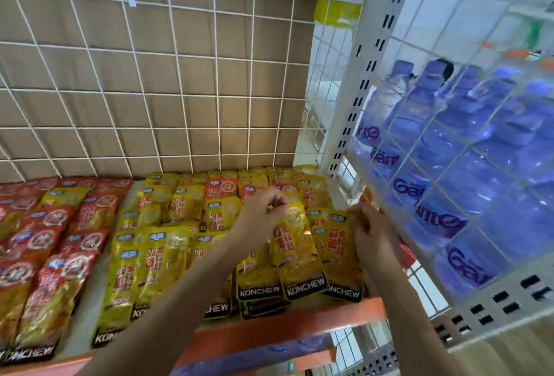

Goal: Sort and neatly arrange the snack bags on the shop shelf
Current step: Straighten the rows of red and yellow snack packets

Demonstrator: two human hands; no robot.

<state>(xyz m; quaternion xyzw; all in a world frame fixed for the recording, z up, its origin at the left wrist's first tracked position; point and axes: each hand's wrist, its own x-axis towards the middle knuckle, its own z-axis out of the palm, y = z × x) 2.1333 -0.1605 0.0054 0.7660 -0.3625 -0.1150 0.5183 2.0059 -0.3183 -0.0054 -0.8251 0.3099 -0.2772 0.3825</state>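
Yellow KONCHEW snack bags (168,243) lie in overlapping rows across the middle and right of the shelf (299,324). Red snack bags (39,243) fill the left part. My left hand (263,214) pinches the top edge of one yellow bag (299,258) that lies over the others. My right hand (368,232) pinches the top of the neighbouring yellow bag (341,255) at the right end of the row, close to the white upright.
A white wire grid (150,76) with brown board behind backs the shelf. At the right a white slotted upright (356,100) and a wire panel fence off blue water bottles (443,148). The shelf has an orange front edge.
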